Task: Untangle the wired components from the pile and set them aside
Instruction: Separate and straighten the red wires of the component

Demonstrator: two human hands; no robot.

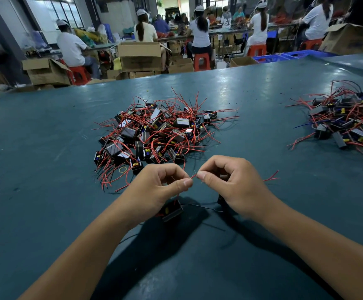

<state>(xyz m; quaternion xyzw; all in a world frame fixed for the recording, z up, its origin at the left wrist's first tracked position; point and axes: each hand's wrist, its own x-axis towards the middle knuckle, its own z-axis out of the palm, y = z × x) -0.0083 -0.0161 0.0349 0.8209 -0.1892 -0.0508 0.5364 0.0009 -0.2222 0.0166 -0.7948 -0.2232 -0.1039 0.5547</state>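
Hands [194, 180] pinch red wire [194, 176] together; component [173, 210] apparently dangling, near pile [154, 135].

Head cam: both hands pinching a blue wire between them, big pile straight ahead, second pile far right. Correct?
Not quite: the head view shows the wire pinched between the left hand and right hand is red, not blue. The rest holds: the big pile lies straight ahead and the second pile sits far right on the table.
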